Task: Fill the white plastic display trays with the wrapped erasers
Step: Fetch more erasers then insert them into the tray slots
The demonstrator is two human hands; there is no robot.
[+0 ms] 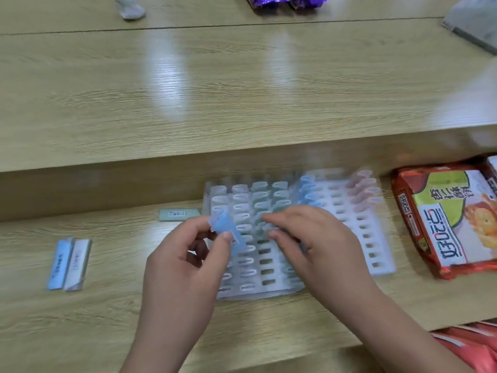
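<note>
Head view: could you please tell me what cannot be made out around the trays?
All in the head view:
- left tray middle slots, hidden by the right hand
- blue eraser label in the left hand's grip, blurred
- purple packets, cut by the top edge
- right tray, motion-blurred

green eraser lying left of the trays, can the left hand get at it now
Probably, for reach: the green eraser lies on bare table just beyond the left hand, nothing between. But that hand pinches a blue wrapped eraser, so it should slot that first.

Seemingly a shop: wood-grain counter, biscuit pack, white display trays.
</note>
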